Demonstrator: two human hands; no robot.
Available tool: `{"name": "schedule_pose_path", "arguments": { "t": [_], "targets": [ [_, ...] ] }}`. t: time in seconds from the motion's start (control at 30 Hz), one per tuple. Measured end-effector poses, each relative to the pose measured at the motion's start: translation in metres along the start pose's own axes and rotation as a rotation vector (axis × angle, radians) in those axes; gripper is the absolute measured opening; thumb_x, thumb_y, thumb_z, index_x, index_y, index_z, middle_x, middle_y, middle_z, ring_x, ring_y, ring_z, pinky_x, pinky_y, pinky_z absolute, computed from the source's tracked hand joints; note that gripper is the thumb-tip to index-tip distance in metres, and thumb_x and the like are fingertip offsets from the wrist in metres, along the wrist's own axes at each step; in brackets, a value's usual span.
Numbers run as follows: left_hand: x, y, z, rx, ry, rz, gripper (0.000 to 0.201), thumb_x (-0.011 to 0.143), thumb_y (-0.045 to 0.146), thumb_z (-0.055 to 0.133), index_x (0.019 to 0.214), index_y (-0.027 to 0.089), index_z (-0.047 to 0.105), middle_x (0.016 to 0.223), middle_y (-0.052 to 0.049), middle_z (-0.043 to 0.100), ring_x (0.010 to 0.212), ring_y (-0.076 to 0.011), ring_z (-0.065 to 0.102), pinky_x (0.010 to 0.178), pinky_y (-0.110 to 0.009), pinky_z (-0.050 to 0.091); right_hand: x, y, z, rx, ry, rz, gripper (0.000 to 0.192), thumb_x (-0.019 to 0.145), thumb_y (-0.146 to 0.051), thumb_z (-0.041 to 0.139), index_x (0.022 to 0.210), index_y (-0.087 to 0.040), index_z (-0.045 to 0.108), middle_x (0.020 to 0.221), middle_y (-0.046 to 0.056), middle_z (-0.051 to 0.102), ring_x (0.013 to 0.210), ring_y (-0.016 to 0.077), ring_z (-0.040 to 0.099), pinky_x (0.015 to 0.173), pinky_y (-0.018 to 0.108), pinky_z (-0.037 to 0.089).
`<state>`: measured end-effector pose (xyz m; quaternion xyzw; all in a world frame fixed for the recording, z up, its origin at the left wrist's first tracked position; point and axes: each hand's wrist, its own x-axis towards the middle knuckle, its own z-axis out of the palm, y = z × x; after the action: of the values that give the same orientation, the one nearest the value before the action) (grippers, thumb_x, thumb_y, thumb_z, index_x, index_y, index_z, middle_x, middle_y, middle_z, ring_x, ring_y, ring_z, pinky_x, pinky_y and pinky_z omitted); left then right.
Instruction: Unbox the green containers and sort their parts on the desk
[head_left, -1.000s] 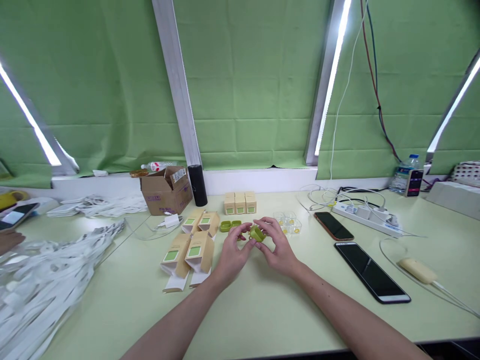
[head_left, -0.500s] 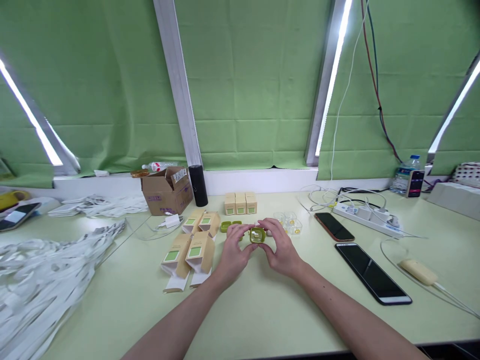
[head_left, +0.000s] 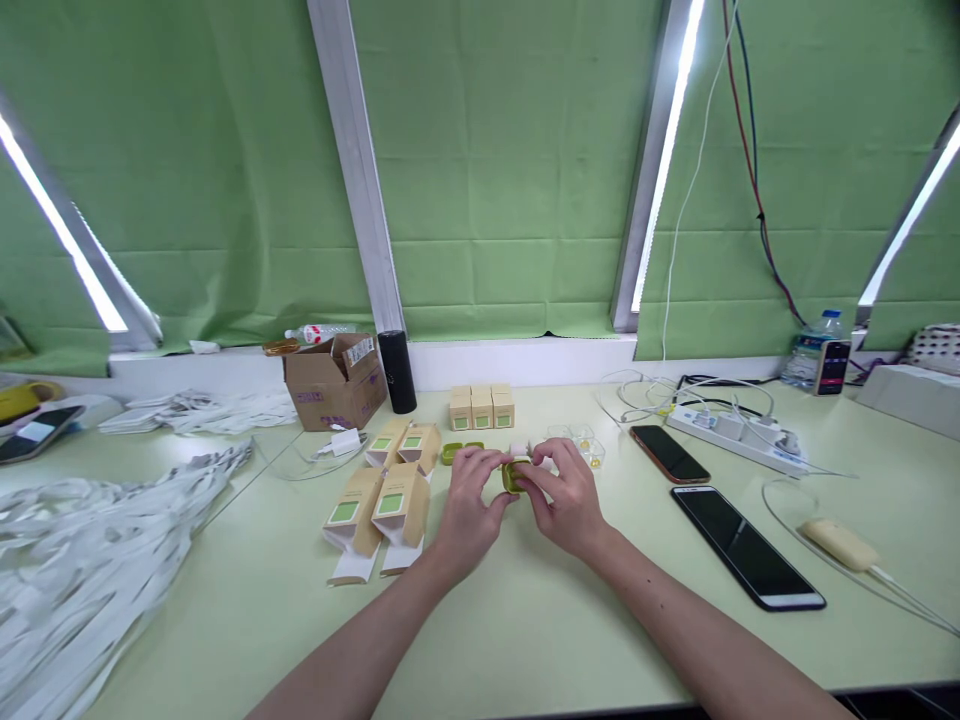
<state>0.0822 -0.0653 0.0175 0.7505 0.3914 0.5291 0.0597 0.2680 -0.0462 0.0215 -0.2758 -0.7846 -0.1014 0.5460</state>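
A small olive-green square case (head_left: 512, 478) is held between my two hands above the middle of the table. My left hand (head_left: 471, 500) grips its left side between thumb and fingers. My right hand (head_left: 564, 500) is closed at its right side, with fingertips over the front; what lies under them is hidden. Just behind my left hand are more green cases (head_left: 452, 453). Clear plastic containers with yellow bits inside (head_left: 584, 446) lie behind my right hand. Pale small items (head_left: 519, 449) stand just beyond the held case, partly covered by my fingers.
Unfolded kraft boxes with green labels (head_left: 401, 500) lie left of my hands; closed small boxes (head_left: 481, 408) stand behind. A cardboard carton (head_left: 334, 384) and black cylinder (head_left: 397, 372) are farther back. White straps (head_left: 97, 560) cover the left. Phones (head_left: 746, 545) and a power strip (head_left: 739, 437) lie right.
My right fingers have moved from the case's edge to over its front. The green case has turned and is now more covered by the fingers. My left hand stays nearly in place.
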Motion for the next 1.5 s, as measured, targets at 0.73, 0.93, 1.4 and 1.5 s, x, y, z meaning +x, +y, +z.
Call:
{"name": "schedule_pose_path", "arguments": {
  "t": [0.73, 0.93, 1.4, 1.5],
  "targets": [
    [-0.0043, -0.0033, 0.0017, 0.087, 0.004, 0.129, 0.047, 0.087, 0.008, 0.072, 0.129, 0.027, 0.064, 0.121, -0.008, 0.070, 0.115, -0.0292, 0.055, 0.099, -0.051, 0.053, -0.0004, -0.0032, 0.0034, -0.091, -0.004, -0.030, 0.020, 0.095, -0.009, 0.057, 0.090, -0.022, 0.071, 0.083, 0.006, 0.059, 0.081, 0.0223, 0.051, 0.068, 0.037, 0.042],
    [-0.0034, -0.0021, 0.0023, 0.078, 0.024, 0.116, 0.045, 0.087, 0.008, 0.072, 0.128, 0.027, 0.065, 0.120, -0.008, 0.070, 0.115, -0.0285, 0.056, 0.098, -0.051, 0.054, 0.0008, -0.0043, 0.0046, -0.124, 0.039, -0.053, 0.021, 0.097, -0.009, 0.056, 0.085, -0.020, 0.069, 0.075, 0.003, 0.057, 0.072, 0.0183, 0.047, 0.066, 0.034, 0.035],
    [-0.0012, 0.0025, 0.0020, 0.058, 0.044, 0.091, 0.041, 0.088, 0.009, 0.071, 0.125, 0.026, 0.066, 0.119, -0.008, 0.071, 0.113, -0.0277, 0.058, 0.096, -0.048, 0.055, 0.0007, -0.0023, 0.0049, -0.152, 0.094, -0.160, 0.021, 0.097, -0.007, 0.054, 0.085, -0.019, 0.066, 0.069, -0.001, 0.055, 0.062, 0.0139, 0.045, 0.072, 0.031, 0.039],
    [-0.0014, 0.0024, 0.0023, 0.054, 0.049, 0.084, 0.041, 0.088, 0.009, 0.071, 0.124, 0.026, 0.067, 0.119, -0.008, 0.071, 0.113, -0.0276, 0.058, 0.096, -0.048, 0.055, 0.0006, -0.0031, 0.0045, -0.158, 0.104, -0.185, 0.021, 0.097, -0.006, 0.053, 0.087, -0.019, 0.066, 0.069, -0.001, 0.055, 0.062, 0.0137, 0.045, 0.073, 0.031, 0.040]
  ]
}}
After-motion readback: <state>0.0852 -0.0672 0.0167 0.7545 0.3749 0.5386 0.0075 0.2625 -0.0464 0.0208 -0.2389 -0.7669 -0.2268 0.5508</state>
